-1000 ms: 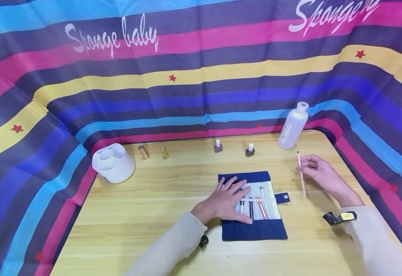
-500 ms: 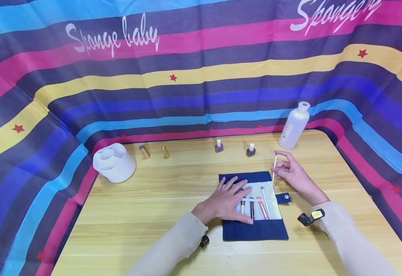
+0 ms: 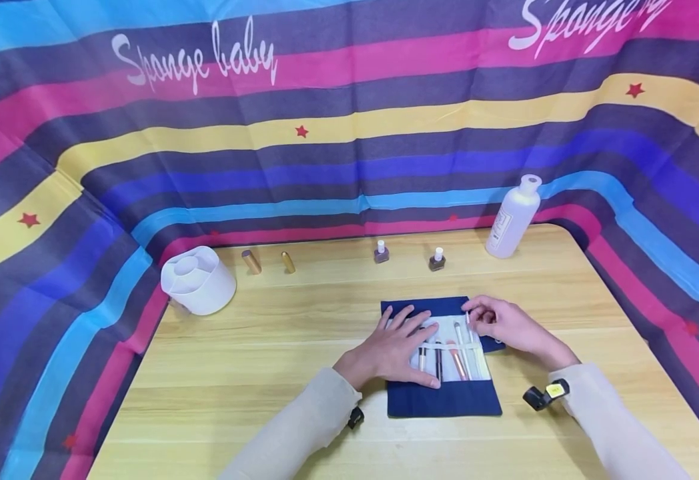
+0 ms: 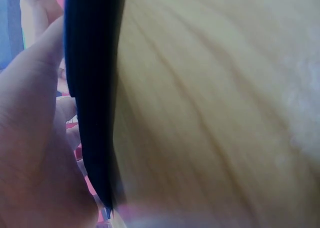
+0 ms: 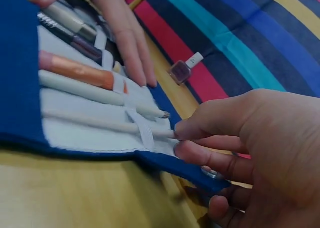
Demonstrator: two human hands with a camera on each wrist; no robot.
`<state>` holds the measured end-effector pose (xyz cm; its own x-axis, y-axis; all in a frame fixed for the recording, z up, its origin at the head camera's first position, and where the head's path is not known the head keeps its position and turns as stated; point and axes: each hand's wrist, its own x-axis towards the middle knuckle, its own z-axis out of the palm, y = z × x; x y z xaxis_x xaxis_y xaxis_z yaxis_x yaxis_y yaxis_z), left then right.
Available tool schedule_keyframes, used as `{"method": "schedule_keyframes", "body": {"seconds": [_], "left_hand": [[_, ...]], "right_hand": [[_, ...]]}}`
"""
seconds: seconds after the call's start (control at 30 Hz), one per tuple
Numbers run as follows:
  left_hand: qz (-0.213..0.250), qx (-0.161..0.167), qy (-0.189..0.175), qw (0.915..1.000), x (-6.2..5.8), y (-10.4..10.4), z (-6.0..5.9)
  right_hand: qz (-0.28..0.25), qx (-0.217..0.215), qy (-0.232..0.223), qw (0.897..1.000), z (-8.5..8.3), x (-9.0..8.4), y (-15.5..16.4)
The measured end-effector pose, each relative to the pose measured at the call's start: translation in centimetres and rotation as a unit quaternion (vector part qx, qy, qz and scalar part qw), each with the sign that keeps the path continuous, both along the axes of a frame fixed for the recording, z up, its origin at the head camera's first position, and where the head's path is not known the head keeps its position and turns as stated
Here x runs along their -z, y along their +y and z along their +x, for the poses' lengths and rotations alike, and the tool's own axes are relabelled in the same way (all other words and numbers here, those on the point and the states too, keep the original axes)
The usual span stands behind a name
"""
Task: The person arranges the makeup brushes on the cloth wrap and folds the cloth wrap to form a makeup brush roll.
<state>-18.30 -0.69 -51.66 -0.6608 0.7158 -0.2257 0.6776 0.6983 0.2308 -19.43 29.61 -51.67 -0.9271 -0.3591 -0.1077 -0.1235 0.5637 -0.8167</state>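
now our right hand (image 3: 502, 325) pinches the thin white stick (image 5: 107, 123) at its far end, its long axis lying along the brush roll (image 3: 442, 400) under the elastic band, while our left hand (image 3: 394, 350) presses flat, fingers straight, beside it.

Thin white stick (image 5: 100, 122) lies under the blue roll's (image 3: 445, 400) elastic band.

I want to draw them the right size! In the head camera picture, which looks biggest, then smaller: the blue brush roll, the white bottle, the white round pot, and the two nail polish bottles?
1. blue brush roll
2. white round pot
3. white bottle, close to the pot
4. two nail polish bottles, alike; no ranking between them
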Motion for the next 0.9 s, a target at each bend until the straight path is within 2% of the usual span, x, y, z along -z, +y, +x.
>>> {"method": "schedule_keyframes", "body": {"seconds": [0.13,0.23,0.37,0.53,0.67,0.77,0.9], "left_hand": [[-0.003,-0.002,0.000,1.0000,0.0,0.0,0.0],[-0.002,-0.003,0.000,1.0000,-0.1,0.1,0.1],[-0.001,-0.003,-0.002,1.0000,-0.1,0.1,0.0],[0.000,-0.005,-0.006,1.0000,-0.1,0.0,0.0],[0.001,-0.002,-0.003,1.0000,-0.1,0.0,0.0],[-0.001,0.002,0.002,1.0000,-0.1,0.0,0.0],[0.003,0.003,-0.003,1.0000,-0.2,-0.3,-0.2]], "right_hand": [[0.050,-0.009,0.044,0.998,0.7,0.0,0.1],[0.068,-0.011,0.066,0.995,1.1,0.1,0.2],[0.071,-0.014,0.068,0.995,1.3,0.3,0.4],[0.052,0.009,0.083,0.995,1.9,0.1,0.5],[0.086,0.017,0.129,0.988,3.5,-0.2,0.1],[0.131,-0.010,0.161,0.978,5.2,-0.1,-0.5],[0.167,-0.057,0.163,0.971,7.3,0.3,-1.1]]}}
